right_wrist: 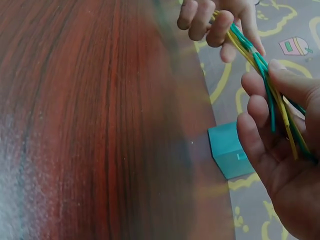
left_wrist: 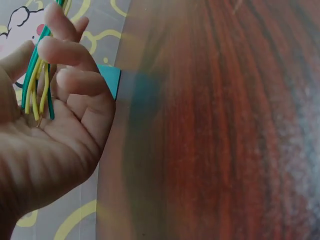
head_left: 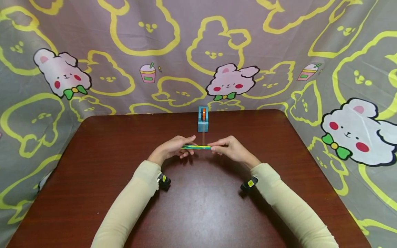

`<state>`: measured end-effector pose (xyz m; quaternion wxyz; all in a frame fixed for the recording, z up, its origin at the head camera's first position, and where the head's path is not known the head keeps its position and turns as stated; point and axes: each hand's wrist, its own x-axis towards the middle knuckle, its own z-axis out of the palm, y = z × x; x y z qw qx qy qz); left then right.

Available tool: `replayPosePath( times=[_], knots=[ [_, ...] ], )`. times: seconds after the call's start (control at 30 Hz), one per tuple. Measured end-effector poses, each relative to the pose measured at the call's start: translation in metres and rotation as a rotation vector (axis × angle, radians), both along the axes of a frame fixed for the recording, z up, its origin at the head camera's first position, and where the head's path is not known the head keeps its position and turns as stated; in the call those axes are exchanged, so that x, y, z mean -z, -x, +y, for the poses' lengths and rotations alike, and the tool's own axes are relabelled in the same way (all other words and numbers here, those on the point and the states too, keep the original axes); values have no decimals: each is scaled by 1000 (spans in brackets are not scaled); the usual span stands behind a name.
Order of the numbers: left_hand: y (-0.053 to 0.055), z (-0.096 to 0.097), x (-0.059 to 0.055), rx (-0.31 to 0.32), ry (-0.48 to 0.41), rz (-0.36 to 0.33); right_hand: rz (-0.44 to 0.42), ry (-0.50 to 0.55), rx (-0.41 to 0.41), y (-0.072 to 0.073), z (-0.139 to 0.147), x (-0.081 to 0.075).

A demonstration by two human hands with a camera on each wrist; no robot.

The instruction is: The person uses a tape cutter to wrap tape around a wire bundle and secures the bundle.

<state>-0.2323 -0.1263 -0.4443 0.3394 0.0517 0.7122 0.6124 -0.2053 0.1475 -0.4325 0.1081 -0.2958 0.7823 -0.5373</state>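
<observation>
A bundle of thin green and yellow wires (head_left: 196, 147) is held level between both hands. Its left end lies in my left hand (head_left: 173, 147), fingers curled round the strands, loose ends against the palm in the left wrist view. At the other end my right hand (head_left: 233, 148) pinches the bundle between thumb and fingers; the wires (right_wrist: 286, 117) fan out over that palm. From the blue tape dispenser (head_left: 203, 126) with an orange core, a clear tape strip (head_left: 203, 138) reaches down to the bundle. A pale band (right_wrist: 254, 50) shows on the wires between the hands.
The dispenser stands near the back edge of the brown wooden table (head_left: 198, 206). A grey curtain (head_left: 173, 62) with yellow cartoon outlines hangs behind and along the sides. Both wrists wear small black cameras (head_left: 250, 183).
</observation>
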Motion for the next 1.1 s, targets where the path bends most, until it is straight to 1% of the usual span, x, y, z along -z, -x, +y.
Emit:
replayPosePath(
  times=[0.13,0.3,0.43,0.6,0.67,0.73,0.8,0.83,0.87,0.9,0.93,1.0,1.07,1.1],
  knots=[
    [0,0,-1,1,-12,25,68,-30,13,-11,-3,-19],
    [-2,1,-2,19,-19,66,148,-51,26,-13,-4,-20],
    [-2,1,-1,13,-15,105,154,-65,46,-13,-5,-20],
    [-4,3,-1,-1,-7,180,91,-82,104,-1,-1,-1],
    [-4,4,-1,-8,-3,214,64,-75,131,7,1,9],
    [-4,4,-1,-17,7,244,41,-57,160,11,2,12],
    [-4,4,-2,-30,13,258,12,-41,198,15,3,14],
    [-5,3,-2,-37,19,265,-25,-28,217,18,4,14],
    [-5,3,-3,-42,24,272,-82,-11,230,20,4,14],
    [-5,3,-3,-48,32,277,-160,13,239,22,4,13],
    [-5,2,-3,-51,37,285,-248,41,239,25,5,12],
    [-6,2,-4,-56,43,304,-463,125,211,29,7,9],
    [-6,2,-3,-61,35,322,-677,214,157,34,9,7],
    [-6,2,-2,-66,29,331,-765,247,121,36,10,7]
  ],
)
